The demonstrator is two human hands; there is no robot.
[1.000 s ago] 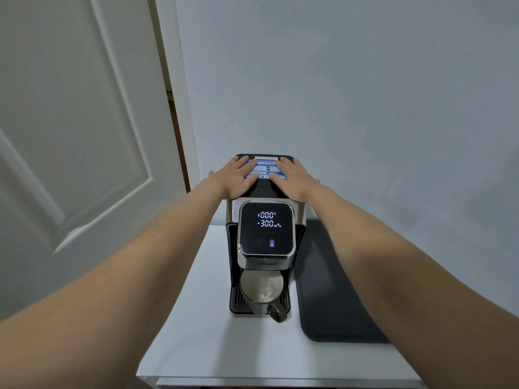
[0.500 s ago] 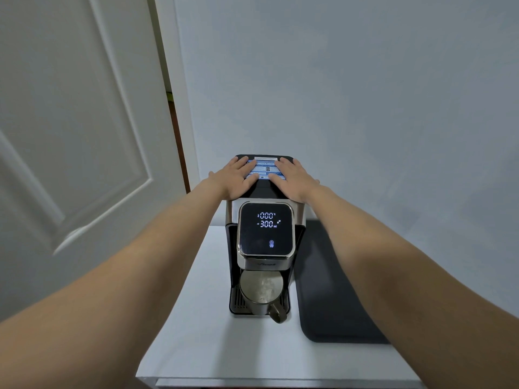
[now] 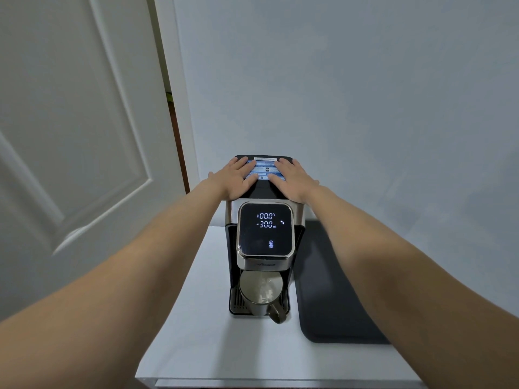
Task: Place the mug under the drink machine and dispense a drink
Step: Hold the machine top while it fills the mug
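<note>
A black and silver drink machine (image 3: 264,265) stands on a white table (image 3: 196,332). Its dark screen (image 3: 265,228) shows lit digits reading 000 and 300 ml. A metal mug (image 3: 261,294) sits on the drip tray under the spout, handle toward me at the right, with liquid rippling inside it. My left hand (image 3: 236,176) lies flat on the machine's top at the left, fingers apart. My right hand (image 3: 292,178) lies flat on the top at the right, fingers apart. A blue and white label shows between the two hands.
A dark mat (image 3: 328,290) lies on the table right of the machine. A white panelled door (image 3: 70,136) stands ajar at the left. A pale wall rises behind the machine. The table's front edge runs near the bottom of the view.
Both hands stay flat on the machine's top. The surface of the liquid in the mug keeps shifting and the small mark beside the 300 on the screen moves.
</note>
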